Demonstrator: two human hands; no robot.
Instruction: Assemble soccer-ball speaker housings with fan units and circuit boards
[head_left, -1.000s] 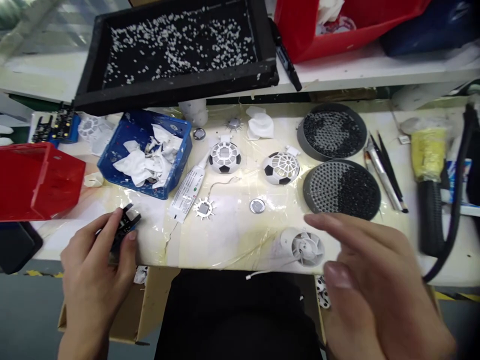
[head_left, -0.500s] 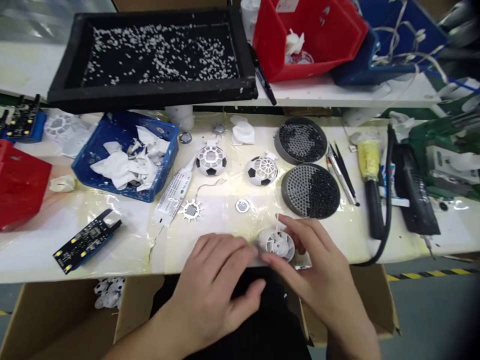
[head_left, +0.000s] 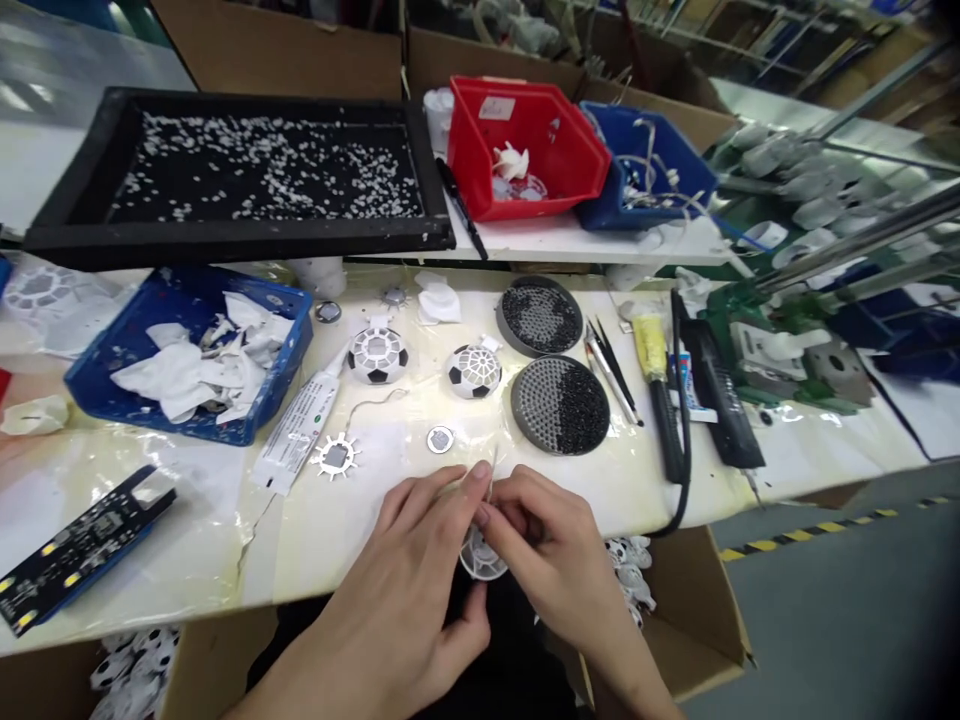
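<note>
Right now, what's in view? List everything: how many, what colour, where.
Tray: one, black, shelf left
Marker: one, black, beside tray
Red bin: one, red, shelf middle
Cable bin: one, blue, shelf right
Scrap bin: one, blue, bench left
Circuit board: one, black, bench left
Tube: one, white, right of scrap bin
Toothed plates: two, silver, bench middle
Discs: two, silver, bench middle
Ball halves: two, black/white, bench middle
Dishes: two, grey, right of ball halves
Slim tools: several, mixed, right of dishes
Wrapped tool: one, yellow and black, bench right
Cartons: at least two, brown, under bench
Other small, blurred things: uncounted
Vaned piece: one, white, between hands
Left hand: one, bare, around vaned piece
Right hand: one, bare, touching it
</note>
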